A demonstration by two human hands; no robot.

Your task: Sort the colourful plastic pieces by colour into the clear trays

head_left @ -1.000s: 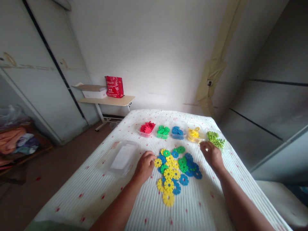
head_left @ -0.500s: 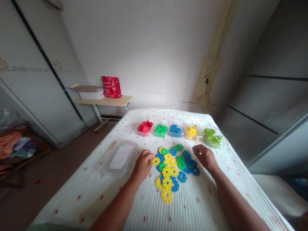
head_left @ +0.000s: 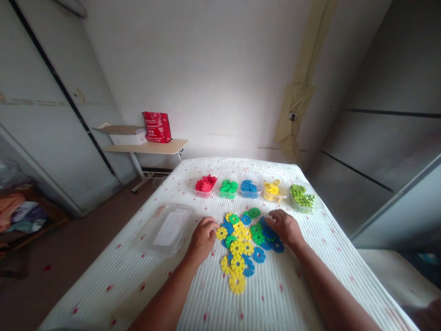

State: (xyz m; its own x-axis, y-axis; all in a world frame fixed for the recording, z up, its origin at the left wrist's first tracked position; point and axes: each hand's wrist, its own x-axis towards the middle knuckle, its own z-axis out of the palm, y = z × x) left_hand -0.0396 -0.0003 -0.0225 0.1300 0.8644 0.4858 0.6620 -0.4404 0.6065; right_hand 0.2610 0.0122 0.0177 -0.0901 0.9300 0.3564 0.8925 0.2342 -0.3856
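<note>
Laid out on cloth-covered desk (head_left: pixel 124 271), near the middle: loose heap of discs (head_left: pixel 248 248), yellow, blue and green mixed and overlapping, no red seen. Left of heap: clear plastic lid or tray (head_left: pixel 185 232) with white sheet (head_left: pixel 168 227). At heap's left edge: left hand (head_left: pixel 203 236), fingers curled against a yellow disc (head_left: pixel 223 235), cannot tell if gripping. At its right: right hand (head_left: pixel 286 228), fingers bent over blue discs (head_left: pixel 277 247), tips hidden, hold cannot be told. Along far side, in a row: red tub (head_left: pixel 204 194), green tub (head_left: pixel 227 196), blue tub (head_left: pixel 250 195), yellow tub (head_left: pixel 274 198), light-green tub (head_left: pixel 306 210). Probably partway. Done: pieces in all five tubs, one colour each. Left: whole mixed heap, not yet split by colour.
</note>
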